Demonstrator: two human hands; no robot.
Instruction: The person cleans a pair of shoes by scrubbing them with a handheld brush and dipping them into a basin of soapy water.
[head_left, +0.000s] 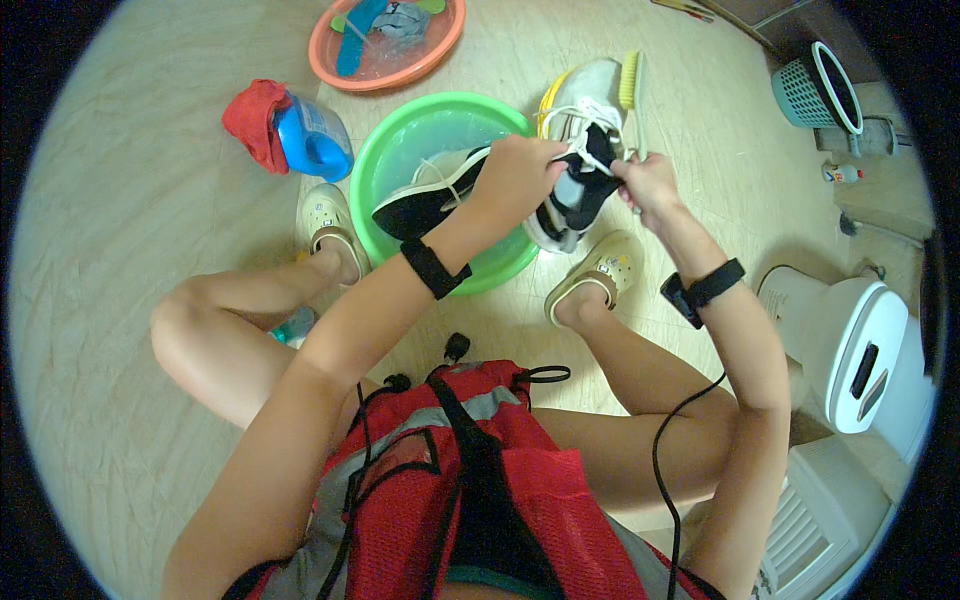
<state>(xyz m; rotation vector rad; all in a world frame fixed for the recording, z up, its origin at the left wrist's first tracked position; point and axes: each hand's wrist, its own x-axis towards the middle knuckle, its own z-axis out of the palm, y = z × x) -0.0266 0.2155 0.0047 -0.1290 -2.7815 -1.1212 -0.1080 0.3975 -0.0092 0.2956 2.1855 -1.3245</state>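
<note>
A black-and-white sneaker [578, 190] with white laces rests at the right side of a green basin [365, 205], partly over its rim. My left hand [520, 180] is closed, pinching a white shoelace [590, 155] over the sneaker. On the other side, my right hand [650, 185] is closed with its fingertips on the lace. A scrub brush [630, 80] with yellow bristles stands up from that same hand, its pale handle running into the fingers. Another black-and-white sneaker [415, 208] leans in the basin's cloudy water, partly hidden behind my left hand.
An orange basin [325, 65] holding water and blue items lies farther off. Left of the green basin stand a blue jug [315, 140] and a red cloth [258, 125]. Behind the sneaker is a yellow-edged pale object [590, 75]. A teal basket [803, 90] and white bin [855, 340] are at right.
</note>
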